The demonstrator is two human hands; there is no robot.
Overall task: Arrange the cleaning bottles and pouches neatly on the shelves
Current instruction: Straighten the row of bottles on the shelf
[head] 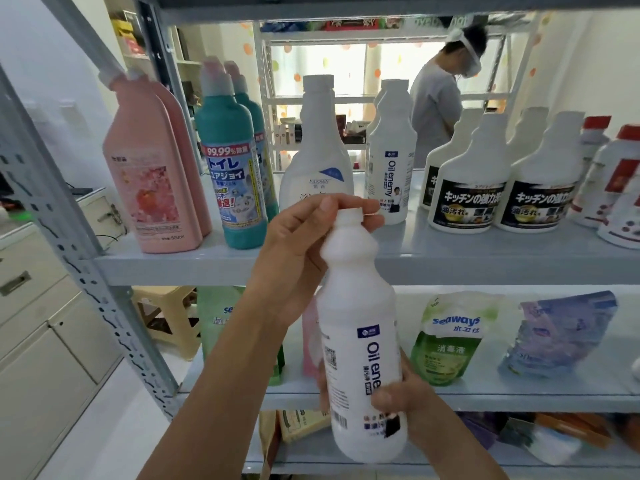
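Observation:
I hold a white "Oil enemy" bottle upright in front of the grey shelf unit. My left hand grips its cap and neck from above. My right hand wraps round its lower body. On the upper shelf stand pink bottles, teal bottles, a white bottle, two matching Oil enemy bottles, black-labelled white bottles and red-capped bottles. The middle shelf holds a green Seaways pouch, a purple pouch, and pouches partly hidden behind the held bottle.
A bottom shelf carries more pouches and boxes. Grey drawers and cabinets stand at the left, with a beige plastic stool behind the shelf post. A person stands beyond the shelves.

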